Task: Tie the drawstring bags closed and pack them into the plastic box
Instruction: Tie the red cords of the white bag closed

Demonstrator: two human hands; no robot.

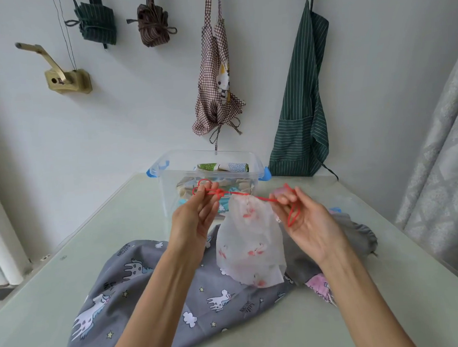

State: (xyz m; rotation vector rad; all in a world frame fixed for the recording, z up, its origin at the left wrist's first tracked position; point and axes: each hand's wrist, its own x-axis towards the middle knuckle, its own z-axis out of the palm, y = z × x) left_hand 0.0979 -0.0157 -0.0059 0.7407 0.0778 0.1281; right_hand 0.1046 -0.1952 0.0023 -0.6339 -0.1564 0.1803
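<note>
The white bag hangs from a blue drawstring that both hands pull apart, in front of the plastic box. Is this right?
Not quite: the head view shows the drawstring is red, not blue. The rest holds: the left hand and right hand pull it apart, and the white bag hangs in front of the plastic box.

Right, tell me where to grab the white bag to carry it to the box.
Grip the white drawstring bag at its gathered neck, just under the red drawstring, coming from above. The neck is cinched narrow there and the body hangs loose below. The left hand and right hand already pinch the cord either side.
</note>
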